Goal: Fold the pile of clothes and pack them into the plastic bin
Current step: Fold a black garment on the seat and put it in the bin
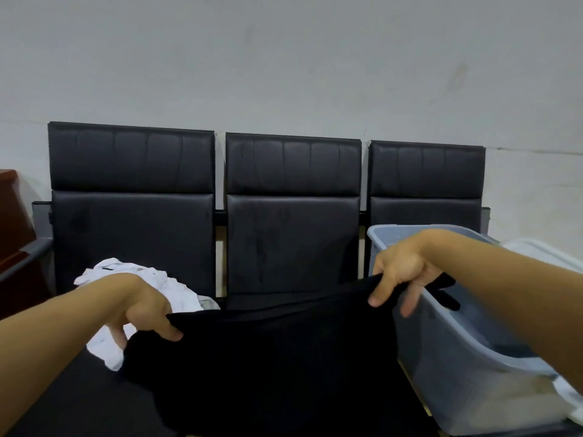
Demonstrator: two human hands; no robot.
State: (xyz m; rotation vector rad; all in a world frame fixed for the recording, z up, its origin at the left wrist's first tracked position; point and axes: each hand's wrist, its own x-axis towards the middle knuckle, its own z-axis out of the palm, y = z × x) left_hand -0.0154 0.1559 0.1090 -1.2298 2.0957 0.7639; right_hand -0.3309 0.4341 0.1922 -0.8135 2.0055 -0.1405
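Observation:
A black garment [268, 357] hangs spread between both hands in front of the black seats. My left hand [148, 310] pinches its upper left edge, thumb on the front of the cloth. My right hand [399, 272] grips the upper right edge, which is held higher than the left. A crumpled white garment [104, 345] lies on the left seat, behind and under my left hand. The translucent blue-grey plastic bin [448, 351] stands on the right seat under my right forearm, with dark cloth visible inside it.
A row of three black padded seats [293, 216] stands against a pale wall. A dark red wooden piece of furniture [12, 222] is at the far left. A white lid or tray [542, 250] lies behind the bin at the right edge.

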